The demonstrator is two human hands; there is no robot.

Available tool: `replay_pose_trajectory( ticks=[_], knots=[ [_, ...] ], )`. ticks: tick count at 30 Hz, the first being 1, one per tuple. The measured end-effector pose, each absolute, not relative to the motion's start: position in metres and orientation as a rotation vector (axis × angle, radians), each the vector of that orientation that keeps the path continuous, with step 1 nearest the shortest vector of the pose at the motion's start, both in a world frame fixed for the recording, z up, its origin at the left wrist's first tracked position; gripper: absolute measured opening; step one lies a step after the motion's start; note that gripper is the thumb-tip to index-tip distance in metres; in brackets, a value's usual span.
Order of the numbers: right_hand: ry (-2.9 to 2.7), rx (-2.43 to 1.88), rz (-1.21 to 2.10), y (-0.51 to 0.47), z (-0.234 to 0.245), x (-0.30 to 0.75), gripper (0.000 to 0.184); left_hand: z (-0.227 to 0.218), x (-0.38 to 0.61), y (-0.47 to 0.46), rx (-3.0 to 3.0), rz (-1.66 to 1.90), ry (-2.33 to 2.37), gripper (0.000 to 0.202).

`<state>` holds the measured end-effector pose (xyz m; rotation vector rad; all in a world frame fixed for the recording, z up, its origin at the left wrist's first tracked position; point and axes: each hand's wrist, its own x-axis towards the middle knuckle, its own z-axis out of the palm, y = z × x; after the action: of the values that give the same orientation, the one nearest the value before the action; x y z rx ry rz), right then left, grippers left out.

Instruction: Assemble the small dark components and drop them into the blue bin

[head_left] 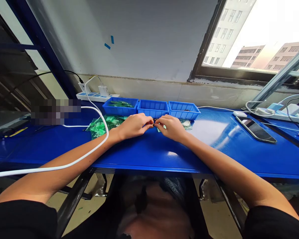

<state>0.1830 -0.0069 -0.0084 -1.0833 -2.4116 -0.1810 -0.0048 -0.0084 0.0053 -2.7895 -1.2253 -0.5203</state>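
Note:
My left hand (137,124) and my right hand (171,127) meet over the blue table, fingertips pinched close together. Between them is a tiny part, too small to name, with a dark and yellowish look. Left of my left hand lies a plastic bag of green pieces (102,126), partly behind my wrist. A second clear bag (186,124) shows just behind my right hand. Beyond the hands stand a left blue bin (107,108) holding long green pieces, a middle blue bin (153,112), and a right blue bin (186,114) with some small dark bits.
A white cable (99,146) crosses in front of my left forearm. Power strips with plugs sit at the back left (94,97) and on the right (286,114). A phone (256,128) lies on the blue table (149,159) to the right. A wall and window rise behind.

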Motion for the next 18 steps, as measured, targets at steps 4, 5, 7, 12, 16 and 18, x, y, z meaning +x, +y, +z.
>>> replay_pose_trajectory(
  ticks=[4, 5, 7, 12, 16, 18],
  knots=[
    [-2.473, -1.073, -0.147, -0.0066, -0.0098, 0.1834, 0.018, 0.0028, -0.004, -0.0075, -2.805, -0.426, -1.208, 0.024],
    [-2.486, -1.072, -0.14, -0.0065, -0.0102, 0.1833, 0.018, 0.0019, -0.0036, -0.0072, -2.809, -0.409, -1.207, 0.023],
    [-2.5, -1.078, -0.134, -0.0066, -0.011, 0.1827, 0.018, 0.0003, -0.0029, -0.0065, -2.817, -0.385, -1.213, 0.023],
    [-2.455, -1.199, -0.184, -0.0093, -0.0086, 0.1796, 0.019, -0.0007, -0.002, -0.0061, -2.817, -0.393, -1.241, 0.023],
    [-2.473, -1.27, -0.237, -0.0123, -0.0048, 0.1779, 0.02, -0.0002, -0.0028, -0.0059, -2.823, -0.389, -1.207, 0.022],
    [-2.499, -1.246, -0.256, -0.0125, -0.0047, 0.1778, 0.02, -0.0002, -0.003, -0.0058, -2.827, -0.384, -1.182, 0.021]
  ],
)
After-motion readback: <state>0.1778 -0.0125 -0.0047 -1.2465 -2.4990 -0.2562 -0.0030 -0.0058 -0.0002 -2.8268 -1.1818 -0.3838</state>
